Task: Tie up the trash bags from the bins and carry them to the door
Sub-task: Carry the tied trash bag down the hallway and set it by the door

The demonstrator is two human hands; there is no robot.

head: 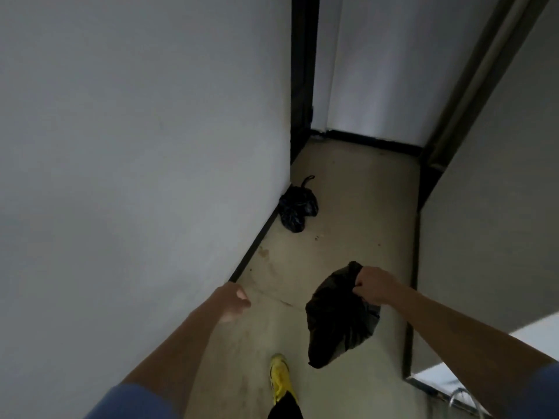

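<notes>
My yellow shoe point(279, 373) is nearest, well short of the floor bag point(298, 204). Just ahead of it my right grip point(375, 284) is curled tight round the gathered neck of the carried bag point(338, 322). That bag hangs free of the floor point(357, 213), to the near right of the floor bag, and I judge I hold it out from my leg so it swings clear. My left grip point(234, 300) has nothing in it, fingers loosely curled, to the floor bag's near left and close beside the wall point(136, 146). The floor bag, knotted with a loop standing up, sits against the wall's dark baseboard point(257, 246), likely parked there to leave the walkway open. To its right the floor is bare, and beyond it stands the dark door frame point(302, 86). I judge there is room to set mine just beside it.
</notes>
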